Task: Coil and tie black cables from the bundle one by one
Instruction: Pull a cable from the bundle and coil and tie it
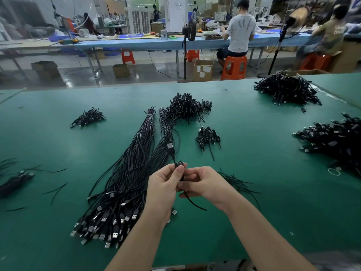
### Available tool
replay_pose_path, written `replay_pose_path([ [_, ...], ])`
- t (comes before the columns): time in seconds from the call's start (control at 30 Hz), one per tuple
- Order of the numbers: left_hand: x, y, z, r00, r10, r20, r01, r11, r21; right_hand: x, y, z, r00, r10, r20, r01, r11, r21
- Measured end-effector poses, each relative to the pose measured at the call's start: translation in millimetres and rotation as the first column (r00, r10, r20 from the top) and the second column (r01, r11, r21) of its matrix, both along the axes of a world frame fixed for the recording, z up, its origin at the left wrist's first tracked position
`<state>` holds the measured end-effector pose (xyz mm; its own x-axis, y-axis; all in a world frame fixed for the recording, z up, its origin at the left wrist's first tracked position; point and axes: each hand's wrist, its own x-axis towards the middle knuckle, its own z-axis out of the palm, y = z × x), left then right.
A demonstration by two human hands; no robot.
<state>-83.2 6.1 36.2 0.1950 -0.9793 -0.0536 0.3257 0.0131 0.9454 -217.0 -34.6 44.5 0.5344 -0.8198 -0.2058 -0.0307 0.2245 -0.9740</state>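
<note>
Both hands meet above the matte green worktop (254,145). The left hand (166,184) and right hand (203,182) each pinch with curled fingers a small coiled black cable (179,167), its smooth round cord ending in a silver-tipped USB plug (170,146) that points up. Just left lies the long bundle (134,163) of glossy cables with boxy metal plugs. No writing is readable.

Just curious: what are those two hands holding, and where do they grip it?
Both the left hand and right hand pinch one thin black coiled cable around its bunched middle; its plug end sticks up free.
</note>
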Motion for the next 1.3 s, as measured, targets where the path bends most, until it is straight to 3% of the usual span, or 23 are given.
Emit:
replay_pose_path([
  [0.2,-1,-4,-7,0.991,0.002,0.133,-0.005,1.0,0.024,3,0,-6,0.997,-0.059,-0.044,0.058,0.998,-0.037],
  [0.4,-1,-10,-11,0.986,-0.043,0.163,0.043,0.999,0.002,2,-6,-12,0.985,-0.121,-0.123,0.102,0.984,-0.147],
  [0.57,-3,-14,-14,0.935,0.079,0.346,-0.095,0.995,0.032,-2,-13,-19,0.949,-0.186,-0.255,0.121,0.96,-0.251],
  [0.63,2,-17,-15,0.886,0.128,0.446,-0.15,0.989,0.014,-3,-13,-22,0.947,-0.185,-0.263,0.12,0.962,-0.244],
  [0.8,5,-18,-16,0.803,0.092,0.589,-0.109,0.994,-0.008,1,-11,-28,0.958,-0.172,-0.23,0.144,0.98,-0.135],
  [1.0,4,-20,-20,0.743,0.112,0.659,-0.148,0.989,-0.002,-1,-12,-27,0.969,-0.147,-0.199,0.139,0.989,-0.055],
  [1.13,6,-24,-19,0.798,0.067,0.599,-0.108,0.994,0.033,-4,-12,-23,0.967,-0.137,-0.215,0.134,0.991,-0.028],
  [1.23,12,-24,-17,0.921,0.032,0.388,-0.066,0.995,0.074,-8,-12,-23,0.973,-0.158,-0.169,0.166,0.986,0.033],
  [1.3,17,-26,-18,0.931,0.024,0.363,-0.06,0.994,0.088,-11,-11,-24,0.975,-0.179,-0.13,0.19,0.978,0.082],
])
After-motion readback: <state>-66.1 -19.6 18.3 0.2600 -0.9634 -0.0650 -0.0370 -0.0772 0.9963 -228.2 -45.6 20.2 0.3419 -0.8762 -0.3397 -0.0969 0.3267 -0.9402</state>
